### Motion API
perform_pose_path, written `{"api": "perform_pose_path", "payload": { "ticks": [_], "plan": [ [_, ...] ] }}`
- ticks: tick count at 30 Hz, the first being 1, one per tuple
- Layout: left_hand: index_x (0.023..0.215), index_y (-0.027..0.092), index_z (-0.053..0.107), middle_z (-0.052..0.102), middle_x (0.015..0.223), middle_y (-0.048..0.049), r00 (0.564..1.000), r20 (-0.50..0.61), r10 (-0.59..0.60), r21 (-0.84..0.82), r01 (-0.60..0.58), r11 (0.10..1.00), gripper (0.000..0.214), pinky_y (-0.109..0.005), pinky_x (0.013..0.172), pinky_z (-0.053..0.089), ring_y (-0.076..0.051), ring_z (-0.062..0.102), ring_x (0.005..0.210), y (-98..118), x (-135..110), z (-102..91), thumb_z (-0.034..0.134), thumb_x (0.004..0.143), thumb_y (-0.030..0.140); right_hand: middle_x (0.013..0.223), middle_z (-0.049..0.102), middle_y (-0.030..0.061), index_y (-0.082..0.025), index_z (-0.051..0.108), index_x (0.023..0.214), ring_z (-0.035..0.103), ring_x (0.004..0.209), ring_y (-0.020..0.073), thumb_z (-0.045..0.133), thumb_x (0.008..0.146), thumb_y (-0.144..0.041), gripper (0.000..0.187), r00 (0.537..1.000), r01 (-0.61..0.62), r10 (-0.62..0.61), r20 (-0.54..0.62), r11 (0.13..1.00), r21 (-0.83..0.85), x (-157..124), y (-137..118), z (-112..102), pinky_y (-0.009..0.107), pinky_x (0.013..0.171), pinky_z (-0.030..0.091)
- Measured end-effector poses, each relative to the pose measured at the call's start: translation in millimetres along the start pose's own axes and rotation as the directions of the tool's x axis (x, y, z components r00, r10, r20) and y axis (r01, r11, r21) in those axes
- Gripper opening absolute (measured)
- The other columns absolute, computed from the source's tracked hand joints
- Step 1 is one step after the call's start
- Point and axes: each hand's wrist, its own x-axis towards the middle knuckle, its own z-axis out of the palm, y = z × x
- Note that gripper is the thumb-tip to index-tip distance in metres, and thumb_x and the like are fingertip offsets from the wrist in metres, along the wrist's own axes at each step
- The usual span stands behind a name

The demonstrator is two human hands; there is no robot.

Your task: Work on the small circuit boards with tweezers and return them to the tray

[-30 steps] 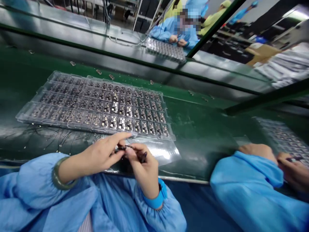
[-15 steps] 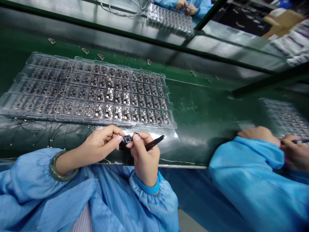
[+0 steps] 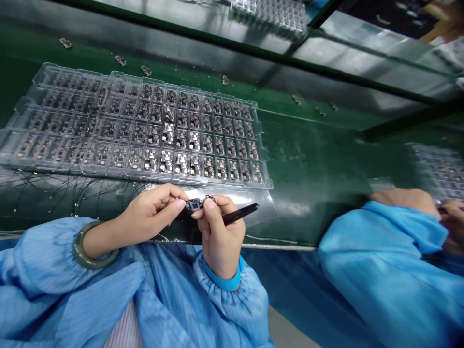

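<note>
A small dark circuit board is held level between my two hands, above the bench's front edge. Its left end is pinched between thumb and fingers of my left hand. Thumb and fingertips of my right hand grip the right end, covering part of it. A slim black pen-like tool also lies in my right hand, sticking out to the right; its other end is hidden. Just beyond my hands stand clear plastic trays, their compartments filled with similar boards.
Thin black wires spread along the trays' front left. A clear plastic sheet lies beneath my hands. Several loose boards lie behind the trays. To the right, a co-worker's blue sleeve reaches toward another tray. A green rail crosses behind.
The view has shifted slightly, so the trays and rail appear a little higher. The co-worker's hands at the top have left the picture. My grip on the board looks the same.
</note>
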Motion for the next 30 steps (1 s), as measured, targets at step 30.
{"api": "perform_pose_path", "payload": {
  "ticks": [30],
  "plan": [
    [0.083,0.017,0.058,0.052,0.071,0.0026,0.965,0.246,0.092,0.096,-0.119,0.988,0.013,-0.018,0.055,0.039,-0.008,0.048,0.061,-0.6,-2.5,-12.9,0.050,0.093,0.021,0.080,0.068,0.0023,-0.022,0.062,0.084,0.064,0.060,0.0122,0.039,0.095,-0.055,0.041,0.977,0.164,-0.175,-0.122,0.982,-0.093,7.7,-9.0,-44.4,0.027,0.058,0.055]
  ]
}}
